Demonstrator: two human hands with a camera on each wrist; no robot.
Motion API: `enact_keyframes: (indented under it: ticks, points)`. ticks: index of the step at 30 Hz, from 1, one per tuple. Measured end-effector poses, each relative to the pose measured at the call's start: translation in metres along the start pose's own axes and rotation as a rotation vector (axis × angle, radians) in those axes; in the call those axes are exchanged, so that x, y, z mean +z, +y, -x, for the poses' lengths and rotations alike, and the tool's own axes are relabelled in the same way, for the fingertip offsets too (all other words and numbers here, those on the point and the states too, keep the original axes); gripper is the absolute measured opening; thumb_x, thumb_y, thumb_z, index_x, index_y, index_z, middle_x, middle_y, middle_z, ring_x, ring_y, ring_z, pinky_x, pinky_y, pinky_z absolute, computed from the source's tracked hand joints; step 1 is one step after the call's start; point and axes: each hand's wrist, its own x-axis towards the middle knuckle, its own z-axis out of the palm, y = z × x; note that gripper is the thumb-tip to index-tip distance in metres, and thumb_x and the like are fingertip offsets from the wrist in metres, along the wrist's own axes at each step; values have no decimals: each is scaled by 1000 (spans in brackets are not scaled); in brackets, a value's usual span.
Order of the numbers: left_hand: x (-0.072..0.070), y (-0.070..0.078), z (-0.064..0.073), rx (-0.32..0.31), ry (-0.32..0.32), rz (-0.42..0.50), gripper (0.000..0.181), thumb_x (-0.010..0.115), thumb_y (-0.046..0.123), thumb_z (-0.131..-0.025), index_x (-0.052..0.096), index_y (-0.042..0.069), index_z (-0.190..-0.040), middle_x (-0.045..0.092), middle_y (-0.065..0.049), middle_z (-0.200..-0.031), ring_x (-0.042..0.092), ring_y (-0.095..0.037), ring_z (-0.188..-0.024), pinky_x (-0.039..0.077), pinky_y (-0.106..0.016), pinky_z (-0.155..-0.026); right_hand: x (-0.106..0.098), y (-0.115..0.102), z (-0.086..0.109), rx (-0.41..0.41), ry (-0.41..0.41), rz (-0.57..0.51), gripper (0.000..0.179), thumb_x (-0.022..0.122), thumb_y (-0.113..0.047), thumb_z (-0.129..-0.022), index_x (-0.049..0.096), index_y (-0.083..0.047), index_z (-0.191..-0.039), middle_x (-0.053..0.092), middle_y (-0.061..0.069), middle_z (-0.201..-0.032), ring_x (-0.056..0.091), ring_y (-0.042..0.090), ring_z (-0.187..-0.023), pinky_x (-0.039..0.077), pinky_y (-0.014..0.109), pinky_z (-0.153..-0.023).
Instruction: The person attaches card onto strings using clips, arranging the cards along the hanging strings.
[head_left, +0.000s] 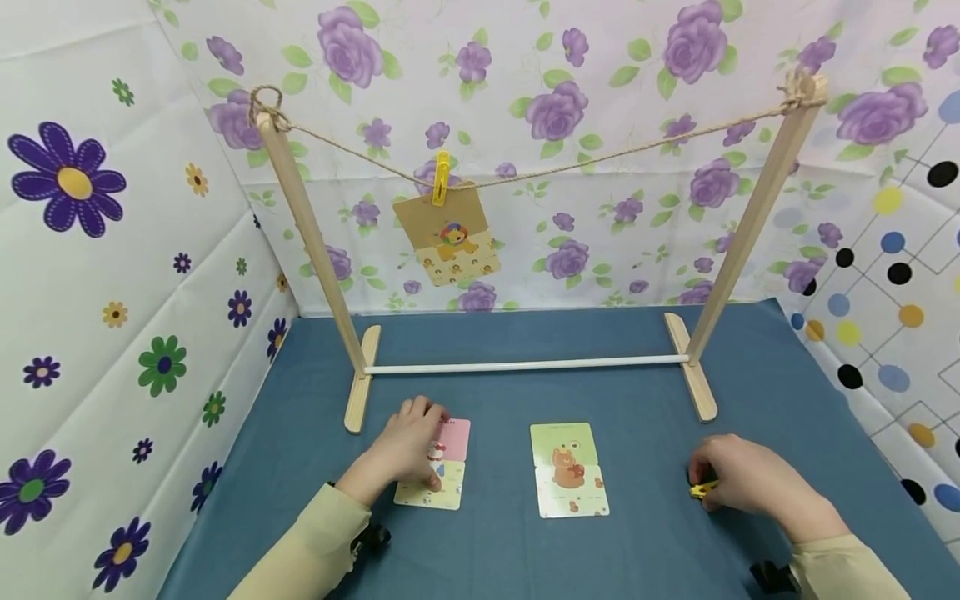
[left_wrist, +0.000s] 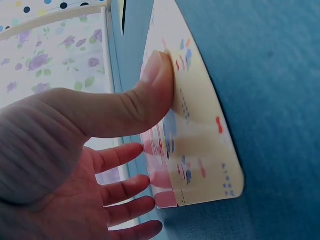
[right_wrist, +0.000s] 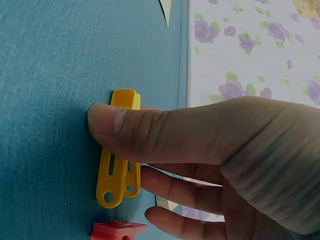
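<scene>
One card [head_left: 452,236] hangs, upper center; green card [head_left: 570,471] and pink card [head_left: 453,462] lie unhung below, left hand [head_left: 400,443], fingers loose, touching pink, right hand [head_left: 753,477] pinching yellow clip [right_wrist: 111,186].

left grip [head_left: 401,446]: touching pink-yellow card [head_left: 450,485] | right grip [head_left: 753,477]: pinching yellow clip [head_left: 701,490]

The near-left card [head_left: 453,467] is pink and yellow, the near-right card [head_left: 568,471] green and cream, the held clip [right_wrist: 118,180] yellow, the tablecloth [head_left: 495,550] blue, the far backdrop [head_left: 607,42] purple-flowered.
</scene>
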Motion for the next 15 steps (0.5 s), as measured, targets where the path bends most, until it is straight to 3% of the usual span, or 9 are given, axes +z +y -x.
enact_keyframes:
  ticks: [15]
  points:
    - [-2,5,-5,-20,-1,-31,101,114,27,-44,61,7,-127,52,-15,-122,44,-33,-109,46,-55,-94,1,-7,-4,60,-7,36,31,93,-5,-73,70,-24,-79,60,-7,-76,54,16,-67,48,39,-61]
